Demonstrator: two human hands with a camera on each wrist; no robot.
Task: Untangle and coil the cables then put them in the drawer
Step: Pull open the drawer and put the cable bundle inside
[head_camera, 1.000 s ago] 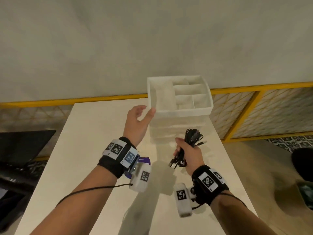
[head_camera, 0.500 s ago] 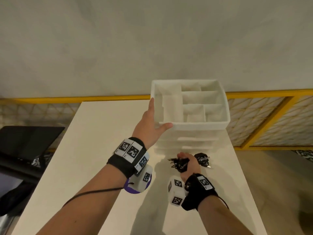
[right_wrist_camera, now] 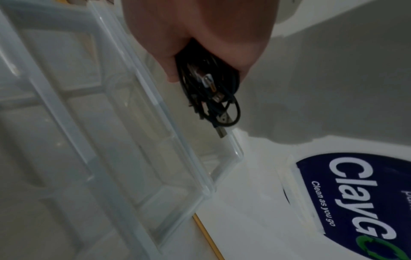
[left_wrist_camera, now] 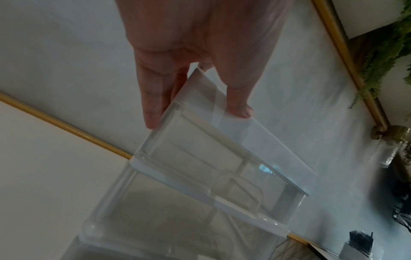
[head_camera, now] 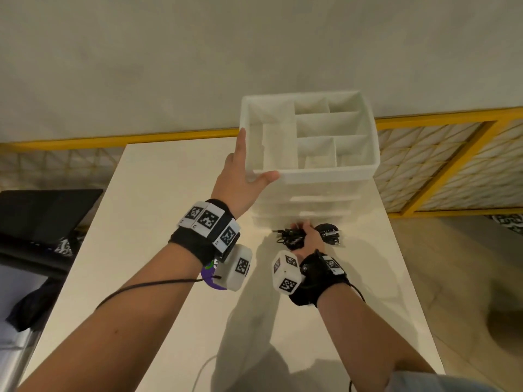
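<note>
A translucent white drawer unit (head_camera: 305, 207) stands at the far end of the table, topped by an open tray (head_camera: 311, 175) with several empty compartments. My left hand (head_camera: 240, 171) braces the tray's near-left corner (left_wrist_camera: 177, 112): straight fingers (left_wrist_camera: 153, 98) lie along the left wall and the thumb (left_wrist_camera: 239, 98) presses the front rim. My right hand (head_camera: 310, 236) grips a coiled bundle of black cables (head_camera: 329, 232) low in front of the drawers, just above the table. Plugs stick out of the bundle (right_wrist_camera: 209, 91) beside a clear drawer front (right_wrist_camera: 124, 112).
The white table (head_camera: 158, 222) has open floor off its right edge. A yellow railing (head_camera: 441, 120) runs behind it. A dark object (head_camera: 42, 216) sits to the left. A blue ClayGo label (right_wrist_camera: 355, 202) lies on the table, and a thin white cord (head_camera: 203, 369) near me.
My left hand went from beside the tray to its near-left corner. My right hand dropped the cable bundle from chest height down to the foot of the drawers.
</note>
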